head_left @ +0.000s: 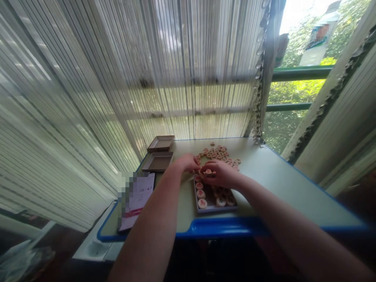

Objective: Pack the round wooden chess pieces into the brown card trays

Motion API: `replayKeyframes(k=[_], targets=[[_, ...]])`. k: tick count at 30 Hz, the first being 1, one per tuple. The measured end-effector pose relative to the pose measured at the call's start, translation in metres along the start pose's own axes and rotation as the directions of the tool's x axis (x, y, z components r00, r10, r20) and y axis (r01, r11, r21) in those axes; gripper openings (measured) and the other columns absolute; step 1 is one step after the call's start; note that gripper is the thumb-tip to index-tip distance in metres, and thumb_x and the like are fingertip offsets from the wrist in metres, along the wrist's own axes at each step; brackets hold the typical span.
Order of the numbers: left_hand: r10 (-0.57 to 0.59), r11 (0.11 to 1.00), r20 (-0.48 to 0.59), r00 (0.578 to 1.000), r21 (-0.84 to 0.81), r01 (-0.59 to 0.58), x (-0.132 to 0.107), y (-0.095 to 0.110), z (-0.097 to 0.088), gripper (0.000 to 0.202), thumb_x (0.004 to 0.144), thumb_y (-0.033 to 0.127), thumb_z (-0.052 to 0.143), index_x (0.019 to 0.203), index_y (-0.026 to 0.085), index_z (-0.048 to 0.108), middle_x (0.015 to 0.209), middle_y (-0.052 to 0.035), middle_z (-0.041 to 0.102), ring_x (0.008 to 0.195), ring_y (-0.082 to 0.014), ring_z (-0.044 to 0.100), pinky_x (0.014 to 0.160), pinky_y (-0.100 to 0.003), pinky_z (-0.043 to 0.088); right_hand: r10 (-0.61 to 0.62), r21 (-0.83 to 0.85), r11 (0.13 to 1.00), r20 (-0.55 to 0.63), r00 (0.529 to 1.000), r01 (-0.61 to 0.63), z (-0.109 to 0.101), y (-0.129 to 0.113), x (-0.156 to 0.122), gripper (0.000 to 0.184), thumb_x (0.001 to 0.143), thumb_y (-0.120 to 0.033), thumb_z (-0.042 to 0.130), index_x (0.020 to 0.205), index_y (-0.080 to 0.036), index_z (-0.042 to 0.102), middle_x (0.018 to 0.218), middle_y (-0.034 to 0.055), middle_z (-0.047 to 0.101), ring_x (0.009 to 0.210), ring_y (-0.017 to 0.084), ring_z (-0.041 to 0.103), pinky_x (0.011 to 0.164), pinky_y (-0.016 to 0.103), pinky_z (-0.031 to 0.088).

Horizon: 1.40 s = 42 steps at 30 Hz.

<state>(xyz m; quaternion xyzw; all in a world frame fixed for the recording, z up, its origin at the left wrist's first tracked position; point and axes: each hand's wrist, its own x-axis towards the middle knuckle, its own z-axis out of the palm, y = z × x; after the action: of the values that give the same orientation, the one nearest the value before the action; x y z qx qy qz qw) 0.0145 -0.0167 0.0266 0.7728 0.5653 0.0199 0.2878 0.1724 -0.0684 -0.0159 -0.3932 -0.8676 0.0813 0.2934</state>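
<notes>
My left hand [190,162] is at the far left corner of a shallow open box [205,210], its fingers pinched together; what they hold is hidden. Close beside it, my right hand [217,173] curls over the box's far edge, with a Chinese chess piece [208,171] showing between its thumb and fingers. Round pieces with red characters line the box's left side, among them a nearer piece [202,203]. More discs lie at its right, including a dark-marked piece [221,201]. Beyond both hands spreads a loose pile of Chinese chess pieces [217,152].
Two open box parts, a farther one [161,138] and a nearer one [158,170], lie at the table's left. A tablet [141,199] showing a clock rests in front of them. The pale table [282,188] has a blue rim; a pleated curtain [176,78] hangs behind.
</notes>
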Motion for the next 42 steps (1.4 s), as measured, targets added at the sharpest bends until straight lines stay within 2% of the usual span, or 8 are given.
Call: replayKeyframes(k=[5,9,14,19,24,34,39,42], targets=[[-0.013,0.999,-0.012,1.000,0.032,0.013,0.0024,-0.0002,0.0018,0.017,0.070,0.019,0.054,0.078,0.013,0.068,0.073,-0.0032,0.067,0.053,-0.0084,0.052,0.050,-0.018,0.039,0.031,-0.020,0.999,0.031,0.999,-0.031,-0.0095,-0.0066,-0.0027,0.012,0.069,-0.024,0.060,0.080,-0.020,0.066,0.076,0.0012,0.065,0.070,0.013,0.057,0.065,0.023,0.043],[-0.012,0.997,-0.021,1.000,0.070,0.013,-0.0004,0.0027,0.0019,0.016,0.069,0.020,0.055,0.076,0.014,0.068,0.067,-0.0024,0.065,0.052,-0.0091,0.050,0.049,-0.019,0.037,0.079,-0.024,0.997,0.018,0.997,-0.078,-0.0109,-0.0069,-0.0032,0.027,0.066,-0.025,0.064,0.092,-0.022,0.063,0.081,0.0009,0.066,0.072,0.014,0.058,0.065,0.024,0.042],[-0.034,0.992,-0.056,0.998,0.119,0.040,-0.0044,0.0074,0.0025,0.014,0.065,0.016,0.058,0.073,0.013,0.069,0.060,-0.0021,0.062,0.051,-0.0103,0.048,0.049,-0.021,0.036,0.057,-0.054,0.997,0.067,0.996,-0.053,-0.0078,-0.0055,-0.0010,0.011,0.066,-0.022,0.062,0.077,-0.021,0.064,0.077,0.0012,0.064,0.072,0.014,0.056,0.066,0.024,0.042],[-0.023,0.989,-0.092,0.996,0.145,0.036,-0.0033,0.0068,0.0033,0.015,0.064,0.016,0.058,0.073,0.014,0.070,0.057,-0.0011,0.060,0.051,-0.0105,0.047,0.050,-0.022,0.034,0.088,-0.039,0.996,0.080,0.993,-0.085,-0.0051,-0.0044,-0.0005,0.016,0.066,-0.023,0.061,0.081,-0.021,0.064,0.081,0.0012,0.063,0.069,0.013,0.055,0.063,0.023,0.041],[0.002,0.985,-0.097,0.995,0.172,0.015,-0.0007,0.0041,0.0034,0.015,0.064,0.016,0.058,0.072,0.014,0.070,0.061,-0.0015,0.062,0.054,-0.0111,0.048,0.051,-0.022,0.034,0.070,-0.026,0.997,0.111,0.991,-0.068,-0.0048,-0.0002,-0.0004,0.023,0.065,-0.020,0.060,0.088,-0.022,0.065,0.088,0.0030,0.062,0.076,0.015,0.056,0.070,0.026,0.043],[0.015,0.996,-0.058,0.998,0.089,-0.009,0.0043,-0.0012,0.0049,0.021,0.061,0.009,0.057,0.075,0.017,0.070,0.069,-0.0013,0.067,0.063,-0.0124,0.054,0.055,-0.020,0.035,0.086,-0.011,0.996,0.131,0.988,-0.086,-0.0055,0.0008,0.0007,0.025,0.065,-0.020,0.062,0.089,-0.026,0.069,0.095,0.0035,0.059,0.076,0.015,0.056,0.069,0.026,0.044],[0.005,0.994,-0.070,0.998,0.108,0.003,0.0016,0.0012,0.0036,0.011,0.064,0.018,0.058,0.066,0.016,0.068,0.063,-0.0010,0.065,0.056,-0.0115,0.050,0.051,-0.021,0.033,0.048,-0.029,0.999,0.088,0.995,-0.046,-0.0085,0.0004,-0.0002,0.022,0.067,-0.022,0.063,0.087,-0.027,0.070,0.093,0.0034,0.059,0.081,0.016,0.055,0.071,0.027,0.042],[-0.005,0.992,-0.068,0.998,0.126,0.014,0.0020,0.0016,0.0034,0.013,0.066,0.024,0.058,0.067,0.015,0.068,0.064,-0.0008,0.065,0.055,-0.0109,0.049,0.050,-0.021,0.033,0.062,-0.057,0.997,0.068,0.996,-0.058,-0.0090,-0.0004,-0.0002,0.018,0.067,-0.027,0.065,0.084,-0.026,0.070,0.091,0.0035,0.059,0.079,0.016,0.054,0.068,0.027,0.041]])
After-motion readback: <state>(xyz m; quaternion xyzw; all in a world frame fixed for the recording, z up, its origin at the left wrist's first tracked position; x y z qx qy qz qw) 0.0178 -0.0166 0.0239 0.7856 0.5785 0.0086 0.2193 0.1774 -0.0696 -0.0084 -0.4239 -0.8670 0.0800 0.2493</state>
